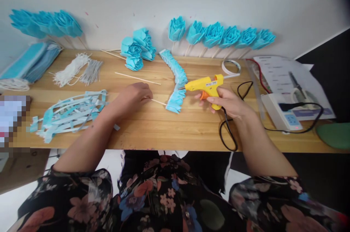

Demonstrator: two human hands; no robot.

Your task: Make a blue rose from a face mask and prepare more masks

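Note:
My right hand (228,102) is wrapped round the handle of a yellow hot glue gun (203,85), fingers at its orange trigger. The gun's nozzle points left, at or just over a pleated blue strip (175,73) that curves across the table. Between the fingers of my left hand (136,93) is the near end of a thin wooden stick (158,102). The stick's other end rests at the strip's lower end. A second wooden stick (138,78) lies loose behind my left hand.
Finished blue flowers (214,35) on sticks lean against the wall; more blue flowers (132,51) lie mid-table. Left are cut blue-white scraps (73,113), white cords (72,68) and stacked blue masks (32,60). Right are a tape roll (231,67), power strip (283,111) and black cable (225,133).

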